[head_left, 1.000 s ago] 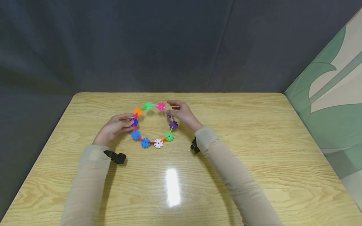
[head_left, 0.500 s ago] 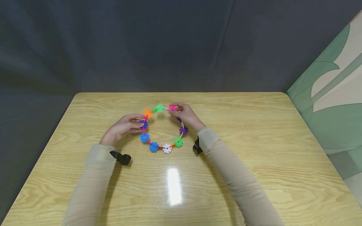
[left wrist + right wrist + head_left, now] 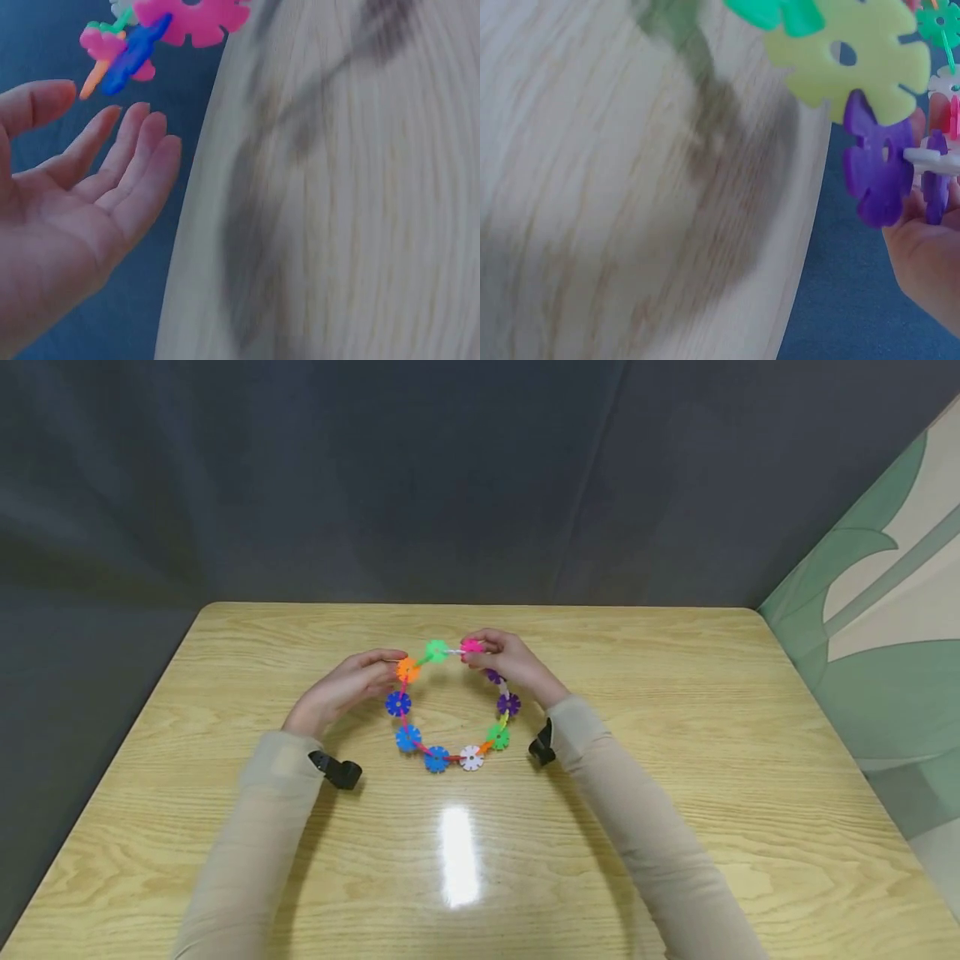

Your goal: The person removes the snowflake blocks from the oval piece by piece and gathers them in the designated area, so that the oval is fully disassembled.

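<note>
A ring of interlocking plastic snowflake discs (image 3: 398,703) is held up in front of me, its colours running through blue, orange, green, pink, purple and white. My right hand (image 3: 519,667) pinches the pink disc (image 3: 472,647) at the ring's far right. In the right wrist view a purple disc (image 3: 879,169) and a pale yellow one (image 3: 855,60) hang near that hand, which partly hides behind the pieces. Beside the orange disc (image 3: 408,670) is my left hand (image 3: 347,687). The left wrist view shows its fingers (image 3: 135,161) loosely extended, with a gap between them and the discs.
Under the ring spreads a wooden table (image 3: 675,710), with a bright light reflection near its front middle. A dark curtain (image 3: 480,485) hangs behind it. A wall with green leaf shapes (image 3: 885,693) stands at the right. Small black cameras sit at both wrists.
The ring and both hands have shifted right. My right hand has taken hold of the pink disc, while my left has let go of the dark blue disc and moved up beside the orange one.
</note>
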The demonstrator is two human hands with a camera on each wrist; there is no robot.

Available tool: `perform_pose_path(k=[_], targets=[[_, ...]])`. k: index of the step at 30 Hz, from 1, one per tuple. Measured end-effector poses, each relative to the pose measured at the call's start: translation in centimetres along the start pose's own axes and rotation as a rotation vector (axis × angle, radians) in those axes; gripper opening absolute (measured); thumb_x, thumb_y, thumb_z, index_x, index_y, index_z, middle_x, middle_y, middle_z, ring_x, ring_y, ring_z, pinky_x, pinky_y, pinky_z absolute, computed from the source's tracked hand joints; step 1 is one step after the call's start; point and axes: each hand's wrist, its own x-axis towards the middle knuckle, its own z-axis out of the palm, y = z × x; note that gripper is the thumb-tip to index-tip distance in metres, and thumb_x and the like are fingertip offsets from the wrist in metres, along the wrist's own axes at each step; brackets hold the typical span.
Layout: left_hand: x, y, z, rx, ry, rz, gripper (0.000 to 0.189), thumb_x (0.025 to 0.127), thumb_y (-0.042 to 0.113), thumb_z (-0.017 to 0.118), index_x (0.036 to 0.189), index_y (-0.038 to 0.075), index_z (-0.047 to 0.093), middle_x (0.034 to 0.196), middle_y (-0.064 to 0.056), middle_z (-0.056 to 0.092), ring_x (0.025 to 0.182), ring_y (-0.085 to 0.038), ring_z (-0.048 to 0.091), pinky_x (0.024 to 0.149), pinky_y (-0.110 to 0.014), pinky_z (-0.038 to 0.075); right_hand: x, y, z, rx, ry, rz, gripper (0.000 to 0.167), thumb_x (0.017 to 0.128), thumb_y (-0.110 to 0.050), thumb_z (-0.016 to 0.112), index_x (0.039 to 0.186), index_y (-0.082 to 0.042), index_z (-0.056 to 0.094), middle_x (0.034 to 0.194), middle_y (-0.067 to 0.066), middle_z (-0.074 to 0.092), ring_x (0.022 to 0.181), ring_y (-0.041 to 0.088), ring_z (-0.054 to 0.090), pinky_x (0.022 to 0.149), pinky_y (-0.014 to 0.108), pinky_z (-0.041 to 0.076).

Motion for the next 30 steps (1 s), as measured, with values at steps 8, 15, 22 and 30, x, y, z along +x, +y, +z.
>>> perform_pose_path(k=[8, 15, 22, 30], targets=[[1.1, 2.0, 2.2, 0.082, 0.078, -0.001, 0.049, 0.102, 0.033, 0.044, 0.144, 0.007, 0.039, 0.147, -0.015, 0.042, 0.138, -0.031, 0.038, 0.117, -0.048, 0.029, -0.8, -0.1, -0.7, 0.026, -0.027, -0.003, 0.039, 0.094, -0.008, 0.059, 0.131, -0.003, 0.052, 0.100, 0.003, 0.066, 0.114, 0.042, 0.056, 0.100, 0.049, 0.048], [2.0, 2.7, 3.9, 0.165, 0.135, -0.005, 0.050, 0.098, 0.034, 0.052, 0.139, 0.006, 0.046, 0.138, -0.017, 0.051, 0.127, -0.031, 0.049, 0.109, -0.047, 0.039, -1.4, -0.2, -1.1, -0.015, -0.050, -0.008, 0.043, 0.092, -0.011, 0.061, 0.132, -0.001, 0.051, 0.097, -0.001, 0.065, 0.112, 0.041, 0.056, 0.098, 0.050, 0.048], [2.7, 3.1, 5.2, 0.154, 0.167, -0.018, 0.043, 0.097, 0.031, 0.056, 0.130, 0.004, 0.052, 0.126, -0.016, 0.059, 0.118, -0.031, 0.056, 0.101, -0.038, 0.047, -2.3, -0.6, -1.8, -0.076, -0.069, -0.012, 0.038, 0.099, -0.023, 0.052, 0.131, -0.003, 0.053, 0.116, 0.014, 0.063, 0.114, 0.035, 0.058, 0.100, 0.048, 0.047], [2.7, 3.7, 6.2, 0.148, 0.182, -0.023, 0.039, 0.095, 0.029, 0.058, 0.125, 0.005, 0.055, 0.106, -0.004, 0.060, 0.106, -0.027, 0.057, 0.080, -0.024, 0.047, -2.8, -1.0, -2.3, -0.121, -0.045, -0.045, 0.037, 0.103, -0.026, 0.041, 0.124, 0.000, 0.058, 0.104, 0.005, 0.063, 0.094, 0.012, 0.061, 0.097, 0.040, 0.050]])
